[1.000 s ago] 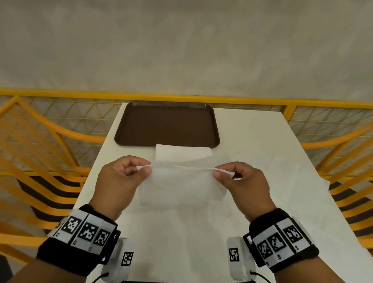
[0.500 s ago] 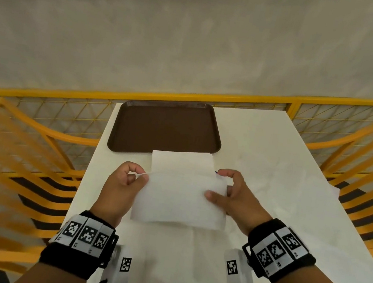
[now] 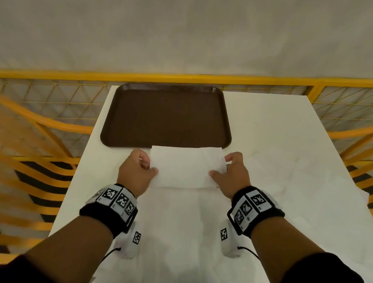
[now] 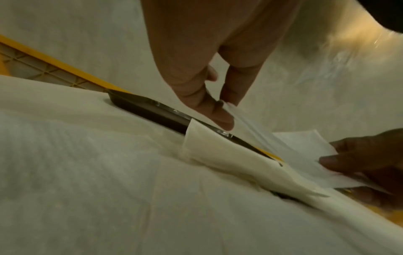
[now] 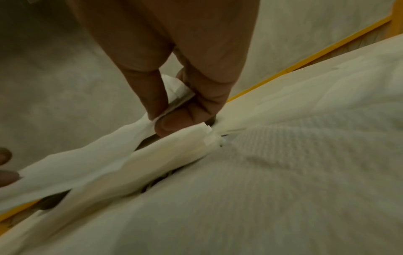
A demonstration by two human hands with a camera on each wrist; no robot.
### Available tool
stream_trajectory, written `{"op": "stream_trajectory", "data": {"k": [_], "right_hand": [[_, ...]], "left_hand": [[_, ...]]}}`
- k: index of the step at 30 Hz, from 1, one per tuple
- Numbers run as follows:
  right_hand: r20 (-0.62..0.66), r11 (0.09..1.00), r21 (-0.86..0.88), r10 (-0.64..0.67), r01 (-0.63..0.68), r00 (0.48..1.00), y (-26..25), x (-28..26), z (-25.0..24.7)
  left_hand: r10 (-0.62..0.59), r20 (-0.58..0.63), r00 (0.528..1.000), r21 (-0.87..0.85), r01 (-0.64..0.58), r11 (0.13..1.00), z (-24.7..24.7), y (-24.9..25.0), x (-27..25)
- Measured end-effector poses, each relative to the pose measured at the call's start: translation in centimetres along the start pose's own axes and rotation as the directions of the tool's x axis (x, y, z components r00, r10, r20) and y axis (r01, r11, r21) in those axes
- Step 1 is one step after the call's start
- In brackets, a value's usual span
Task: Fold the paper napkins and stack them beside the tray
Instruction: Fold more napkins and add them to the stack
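Observation:
A folded white napkin (image 3: 184,167) hangs flat between both hands, just in front of the brown tray (image 3: 167,116). My left hand (image 3: 139,167) pinches its left edge between thumb and fingers; the left wrist view shows that pinch on the napkin (image 4: 250,127). My right hand (image 3: 229,172) pinches the right edge, and the napkin (image 5: 87,160) runs leftward from that hand (image 5: 165,110). Under the held napkin a stack of folded napkins (image 4: 218,151) lies on the table against the tray's near rim (image 4: 152,110). The stack (image 5: 165,155) shows in the right wrist view too.
The white table (image 3: 266,134) carries unfolded napkins (image 3: 190,239) spread over its near part and right side. Yellow chairs (image 3: 11,139) stand on both sides, with a yellow mesh railing (image 3: 190,79) behind the tray. A grey wall rises beyond.
Both hands have carried the folded napkin forward and down, from mid-air near my body to just above the stack by the tray. The grip of both hands is unchanged.

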State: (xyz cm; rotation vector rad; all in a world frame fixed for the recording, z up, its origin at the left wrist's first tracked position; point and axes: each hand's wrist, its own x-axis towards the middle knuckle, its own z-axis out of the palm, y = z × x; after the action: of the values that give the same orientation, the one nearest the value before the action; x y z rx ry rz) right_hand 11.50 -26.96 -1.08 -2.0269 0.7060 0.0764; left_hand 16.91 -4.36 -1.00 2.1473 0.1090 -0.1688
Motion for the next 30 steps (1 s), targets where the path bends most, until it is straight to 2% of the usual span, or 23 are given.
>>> {"op": "stream_trajectory", "data": {"k": [2,7,13,16,18,21,23,26,30], "right_hand": [[-0.013,0.999,-0.04,0.004,-0.005,1.0,0.0,0.9,0.5],[0.015,0.993,-0.118,0.022,-0.02,1.0,0.5,2.1,1.6],[-0.005,0.994,-0.11,0.025,-0.025,1.0,0.4,2.5,1.9],[-0.026,0.995,-0.095,-0.003,0.0,1.0,0.3,2.6,2.1],[-0.075,0.989,-0.137,-0.072,0.061,0.995,0.3,2.4,2.3],[-0.068,0.886,-0.426,-0.236,0.186,0.969,0.6,1.9,2.5],[0.011,0.779,-0.588,-0.258,0.215,0.966,0.7,1.6,2.5],[0.098,0.703,-0.681,-0.186,0.202,0.978,1.0,1.3,2.2],[0.12,0.678,-0.691,-0.234,0.251,0.965,1.0,0.0,1.3]], "left_hand": [[0.055,0.005,0.998,0.093,-0.055,0.994,0.7,-0.5,1.0],[0.071,0.025,0.997,0.17,-0.074,0.983,2.0,-1.8,2.6],[0.057,0.001,0.998,0.171,-0.057,0.984,2.4,-2.2,3.2],[0.049,0.031,0.998,0.205,-0.054,0.977,2.5,-2.4,3.4],[0.05,0.069,0.996,0.233,-0.065,0.97,2.5,-2.5,3.4],[0.05,0.108,0.993,0.267,-0.077,0.96,2.6,-2.6,3.2],[0.045,0.14,0.989,0.295,-0.086,0.952,2.5,-2.8,3.1],[0.006,0.201,0.98,0.348,-0.077,0.934,2.2,-3.0,2.8],[0.007,0.223,0.975,0.459,-0.111,0.882,1.0,-2.5,1.1]]}}
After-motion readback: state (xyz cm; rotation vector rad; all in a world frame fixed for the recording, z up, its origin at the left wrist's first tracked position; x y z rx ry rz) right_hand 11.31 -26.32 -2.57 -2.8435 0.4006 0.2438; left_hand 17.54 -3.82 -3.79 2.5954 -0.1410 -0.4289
